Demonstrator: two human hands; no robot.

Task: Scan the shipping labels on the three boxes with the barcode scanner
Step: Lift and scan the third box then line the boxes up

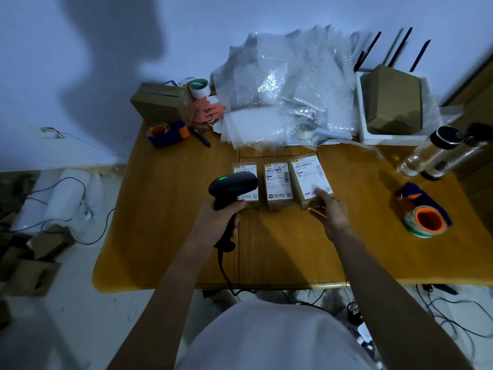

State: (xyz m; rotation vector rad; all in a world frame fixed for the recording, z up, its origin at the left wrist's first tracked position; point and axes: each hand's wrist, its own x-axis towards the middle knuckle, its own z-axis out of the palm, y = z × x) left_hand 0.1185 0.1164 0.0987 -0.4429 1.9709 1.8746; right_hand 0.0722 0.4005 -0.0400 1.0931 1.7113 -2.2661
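Three small cardboard boxes with white shipping labels lie side by side on the wooden table (165, 209): the left box (250, 169), the middle box (278, 184) and the right box (309, 177). My left hand (220, 220) grips the handle of a black barcode scanner (233, 186), whose head hangs over the left box and hides part of its label; a green light glows on top. My right hand (333, 214) holds the near end of the right box, index finger on its label, and the box looks slightly tilted.
A heap of bubble-wrap bags (288, 89) fills the table's back. Tape dispensers sit at the back left (166, 133) and right (424, 217). A brown box (160, 102), a white tray holding a box (392, 102) and clear bottles (437, 153) stand around. Cables trail over the floor.
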